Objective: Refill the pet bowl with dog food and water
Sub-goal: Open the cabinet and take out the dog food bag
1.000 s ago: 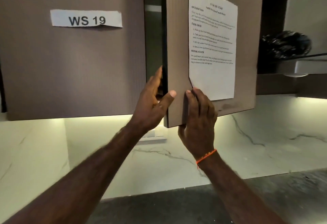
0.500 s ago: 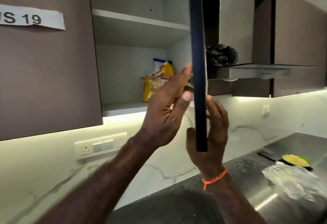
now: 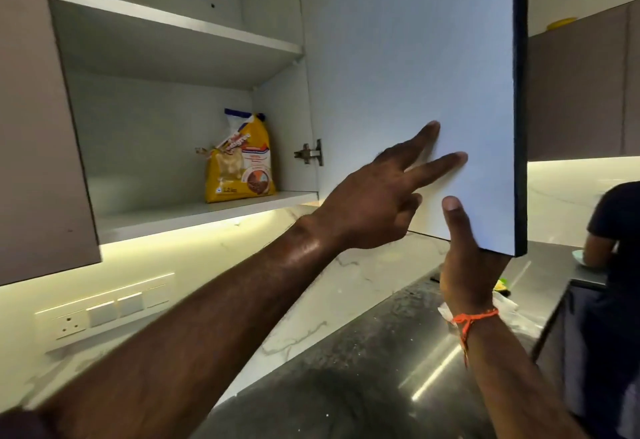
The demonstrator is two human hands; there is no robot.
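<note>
A: Where does the dog food bag [image 3: 239, 158] stand?

B: On the lower shelf [image 3: 194, 211] of the open wall cabinet, towards the back right corner, near the door hinge [image 3: 309, 153]. It is upright, long axis vertical, printed yellow front facing out into the room and turned a little to the left. The crumpled white and blue top points up and leans slightly left.

A: How many bags?

B: One. Two shelves show in the cabinet; the upper shelf [image 3: 173, 19] carries nothing that can be seen.

A: And the hands?

B: Two, both at the cabinet door [image 3: 408, 92], which is swung wide so that its pale inner face shows. The left hand [image 3: 377, 196] has two fingers stretched straight, their tips against the inner face, while the other fingers curl under. The right hand [image 3: 467, 258] grips the door's bottom edge near the free corner, thumb laid flat up the inner face, remaining fingers hidden behind the panel. An orange thread [image 3: 474, 319] is tied round that wrist.

A: Anything else?

B: One switch panel with a socket [image 3: 104, 310] on the marble wall below the cabinet, a dark speckled counter [image 3: 346, 369] beneath, and one other person in dark clothing [image 3: 613, 248] at the far right edge.
</note>
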